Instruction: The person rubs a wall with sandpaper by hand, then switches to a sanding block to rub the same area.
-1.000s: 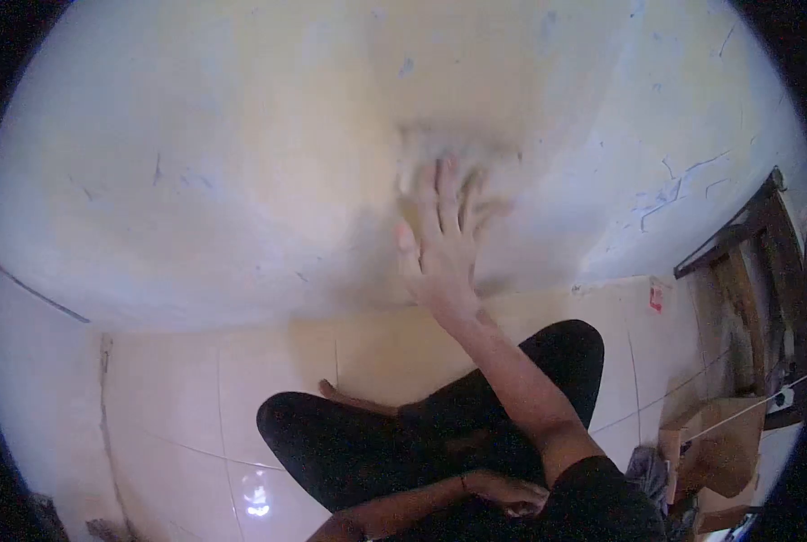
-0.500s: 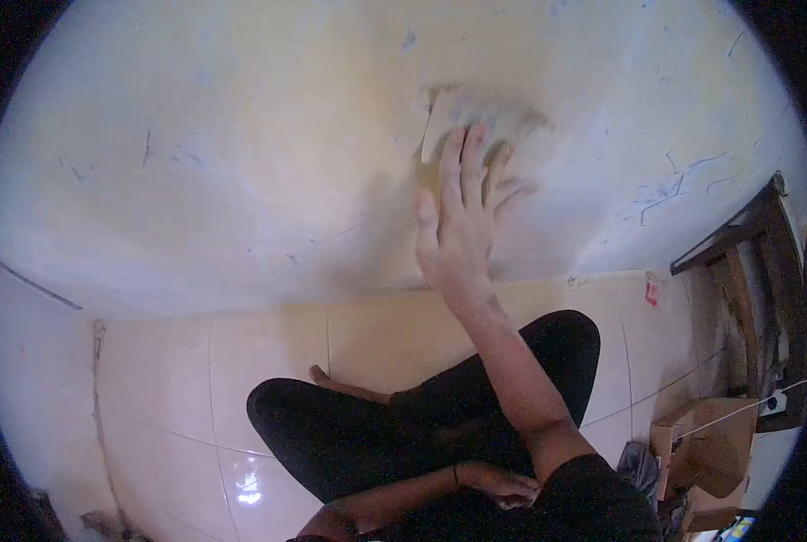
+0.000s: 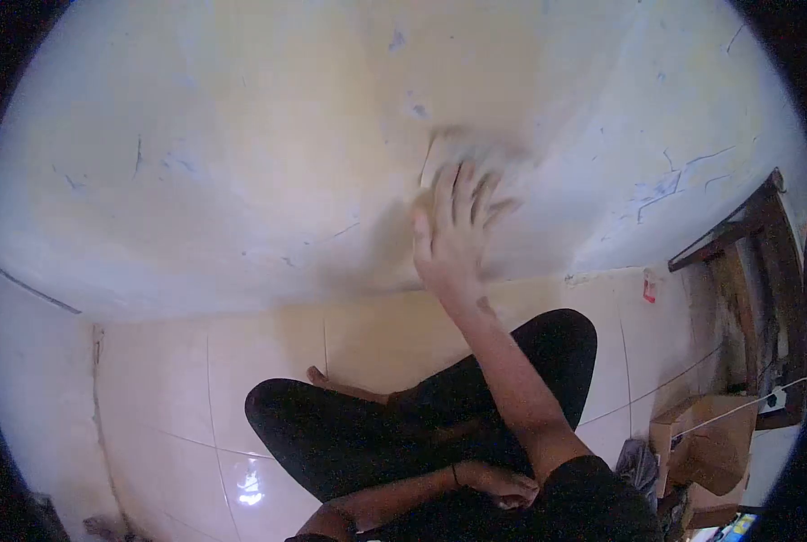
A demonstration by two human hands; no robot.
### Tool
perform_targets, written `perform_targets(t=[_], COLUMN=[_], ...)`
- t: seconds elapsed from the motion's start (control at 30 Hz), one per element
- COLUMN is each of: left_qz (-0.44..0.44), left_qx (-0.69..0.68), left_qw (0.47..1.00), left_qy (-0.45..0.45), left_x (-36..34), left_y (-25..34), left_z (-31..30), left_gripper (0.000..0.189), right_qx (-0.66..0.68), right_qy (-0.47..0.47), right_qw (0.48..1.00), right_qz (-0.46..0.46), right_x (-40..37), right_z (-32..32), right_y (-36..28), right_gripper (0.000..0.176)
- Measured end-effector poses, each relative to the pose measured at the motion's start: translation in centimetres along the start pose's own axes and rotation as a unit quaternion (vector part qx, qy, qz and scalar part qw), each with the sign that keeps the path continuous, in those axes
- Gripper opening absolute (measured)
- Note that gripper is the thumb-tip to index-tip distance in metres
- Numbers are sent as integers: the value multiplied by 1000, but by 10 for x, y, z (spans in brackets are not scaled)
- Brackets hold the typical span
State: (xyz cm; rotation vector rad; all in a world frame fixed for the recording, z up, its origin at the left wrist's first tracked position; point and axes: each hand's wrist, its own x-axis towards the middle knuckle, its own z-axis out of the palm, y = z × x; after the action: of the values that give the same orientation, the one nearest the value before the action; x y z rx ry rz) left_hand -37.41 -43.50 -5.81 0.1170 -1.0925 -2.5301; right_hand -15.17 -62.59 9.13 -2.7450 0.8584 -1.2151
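I sit cross-legged on a tiled floor, facing a pale, scuffed wall (image 3: 241,163). My right hand (image 3: 453,230) is stretched out and pressed flat against the wall, fingers spread. Under the fingers it holds a blurred tan-grey sheet (image 3: 480,146), possibly sandpaper, against the wall. The wall around the sheet looks dull and rubbed. My left hand (image 3: 503,483) rests on my lap on the black trousers (image 3: 358,434) and holds nothing.
Cream floor tiles (image 3: 195,379) run up to the wall's base. A dark wooden frame (image 3: 746,271) stands at the right. Below it lie cardboard boxes (image 3: 706,443), a white cord and crumpled cloth. My bare foot (image 3: 326,379) sticks out at the left knee.
My right hand slid the sheet up the wall half a second ago and has now come back down a little. The left hand has stayed on my lap.
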Motion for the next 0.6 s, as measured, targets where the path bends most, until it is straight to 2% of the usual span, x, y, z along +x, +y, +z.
perform_targets(t=[0.07, 0.13, 0.2, 0.27, 0.37, 0.47, 0.5, 0.53, 0.6], left_qz=[11, 15, 28, 61, 2, 9, 166, 314, 316], left_qx=[51, 19, 9, 28, 41, 42, 182, 310, 328], left_qw=[999, 1000, 1000, 998, 999, 998, 968, 895, 889], left_qy=[3, -12, -10, 6, 27, 42, 54, 64, 47], left_x=[1, 5, 2, 1, -11, -3, 4, 15, 12], left_y=[4, 2, -4, -7, 24, 18, 7, -9, -14], left_z=[-2, -3, -3, -1, 11, 9, 4, -1, -7], left_gripper=[36, 37, 37, 37, 37, 40, 38, 37, 35], right_qx=[-17, -2, 18, 38, 10, -21, -14, -7, -3], right_qy=[-42, -38, -31, -26, 12, -28, -26, -25, -17], right_qw=[999, 999, 999, 998, 999, 999, 999, 1000, 1000], right_qz=[-25, -7, 19, 43, 28, -26, -17, -5, 16], right_x=[-56, -69, -58, -7, 10, -60, -58, -55, -32], right_z=[60, 64, 50, -8, -16, 56, 55, 47, 18], right_y=[20, 13, 0, -17, -10, 17, 14, 9, -3], right_gripper=[69, 68, 68, 68, 68, 65, 66, 66, 67])
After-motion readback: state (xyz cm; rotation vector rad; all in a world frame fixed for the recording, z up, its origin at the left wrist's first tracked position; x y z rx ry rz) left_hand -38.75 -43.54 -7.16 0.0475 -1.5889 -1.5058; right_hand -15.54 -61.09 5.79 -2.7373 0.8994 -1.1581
